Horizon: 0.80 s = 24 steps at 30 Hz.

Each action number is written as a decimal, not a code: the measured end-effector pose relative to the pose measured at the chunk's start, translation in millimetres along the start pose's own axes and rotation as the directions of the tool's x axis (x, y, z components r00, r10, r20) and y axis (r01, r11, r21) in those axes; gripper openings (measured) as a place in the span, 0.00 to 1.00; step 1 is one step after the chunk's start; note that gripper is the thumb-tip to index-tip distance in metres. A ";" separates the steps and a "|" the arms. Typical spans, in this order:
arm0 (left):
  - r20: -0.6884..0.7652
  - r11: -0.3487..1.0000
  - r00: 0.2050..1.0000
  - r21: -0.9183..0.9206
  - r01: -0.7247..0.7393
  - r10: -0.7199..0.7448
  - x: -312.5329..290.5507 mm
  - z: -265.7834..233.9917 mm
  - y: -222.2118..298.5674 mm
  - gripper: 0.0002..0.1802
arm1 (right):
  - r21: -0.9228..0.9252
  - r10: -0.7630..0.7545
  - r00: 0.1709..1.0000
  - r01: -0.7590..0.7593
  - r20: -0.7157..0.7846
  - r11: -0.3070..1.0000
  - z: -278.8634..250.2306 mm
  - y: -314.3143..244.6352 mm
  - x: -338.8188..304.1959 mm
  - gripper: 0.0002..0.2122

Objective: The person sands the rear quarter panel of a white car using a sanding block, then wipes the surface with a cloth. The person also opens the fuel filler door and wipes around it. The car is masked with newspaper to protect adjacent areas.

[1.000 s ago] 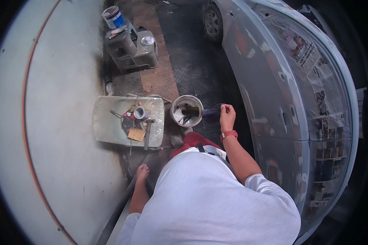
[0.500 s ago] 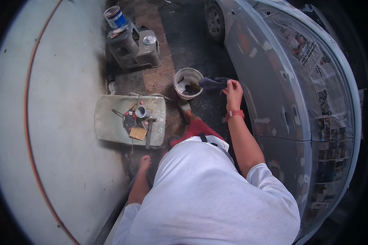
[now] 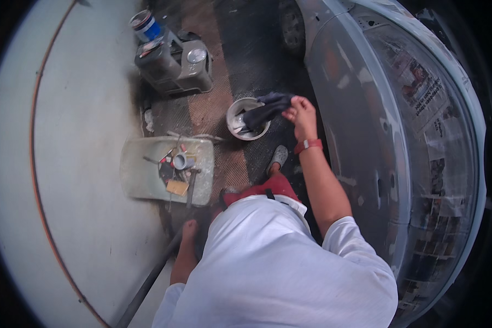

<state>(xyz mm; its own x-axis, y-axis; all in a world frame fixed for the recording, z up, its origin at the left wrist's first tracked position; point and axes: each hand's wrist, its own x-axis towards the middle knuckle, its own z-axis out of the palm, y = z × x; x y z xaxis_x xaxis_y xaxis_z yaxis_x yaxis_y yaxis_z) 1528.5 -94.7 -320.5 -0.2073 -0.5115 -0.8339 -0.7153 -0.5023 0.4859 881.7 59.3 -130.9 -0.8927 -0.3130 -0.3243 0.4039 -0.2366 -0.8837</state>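
My right hand [image 3: 302, 116], with a red watch band [image 3: 308, 145] at its wrist, pinches one end of a dark cloth [image 3: 265, 112]. The cloth stretches leftward from my fingertips and droops over the mouth of a whitish bucket [image 3: 232, 128] on the floor. Inside the bucket, part of the contents is covered by the cloth. My left hand [image 3: 189, 229] hangs low at my side, below the near edge of a pale plastic tub-like surface [image 3: 139, 183]; its fingers are blurred and mostly hidden.
On the tub-like surface lie a grey cup [image 3: 181, 160], a yellowish block [image 3: 177, 187] and several tools. A grey step stool [image 3: 167, 71] beyond bears a blue-labelled can [image 3: 145, 26]. At right stands a grey car body [image 3: 355, 104], windows papered over; at left, a pale wall [image 3: 76, 164].
My right hand has shifted left, bringing the dark cloth from beside the bucket to over its mouth. One foot has stepped to the right of the bucket's near side. The view has shifted slightly.
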 end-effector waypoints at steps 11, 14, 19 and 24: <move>-0.151 0.996 0.987 0.082 -0.041 0.053 -10.6 176.1 192.2 0.10 | -0.915 0.304 0.906 -0.359 -0.294 0.185 -289.5 87.6 23.9 0.42; -0.063 0.953 0.974 0.229 -0.197 0.216 6.5 225.8 254.1 0.17 | -0.922 0.424 0.847 -0.382 -0.321 0.066 -348.6 63.9 0.6 0.39; 0.102 0.859 0.945 0.394 -0.326 0.312 24.9 277.6 321.6 0.21 | -0.896 0.487 0.792 -0.443 -0.369 0.041 -402.6 33.4 -12.0 0.33; 0.113 0.860 0.975 0.460 -0.221 0.191 35.3 289.9 331.7 0.19 | -0.866 0.463 0.815 -0.469 -0.349 0.172 -410.3 29.0 -7.9 0.32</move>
<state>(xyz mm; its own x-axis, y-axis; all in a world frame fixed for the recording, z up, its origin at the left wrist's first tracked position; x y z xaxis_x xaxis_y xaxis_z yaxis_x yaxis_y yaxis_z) 1090.5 -77.2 -264.7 -0.4138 -0.5163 -0.7498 -0.8762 0.0022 0.4820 818.5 432.3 -292.5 -0.6100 -0.0434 -0.7912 0.3152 0.9028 -0.2926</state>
